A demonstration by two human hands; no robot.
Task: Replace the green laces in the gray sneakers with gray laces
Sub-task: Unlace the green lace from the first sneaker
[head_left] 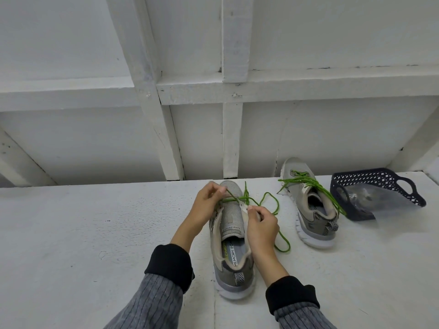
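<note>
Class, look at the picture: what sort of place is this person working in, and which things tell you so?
Probably a shed or garage workbench: bare white-painted wall studs, a rough white bench top, and a dark mesh basket on the bench.

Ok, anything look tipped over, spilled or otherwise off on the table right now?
One thing: the dark blue basket at the far right lies tipped on its side, its opening facing the person, with a clear plastic bag spilling out. The far sneaker stands upright, green laces loose. The near sneaker looks fine.
</note>
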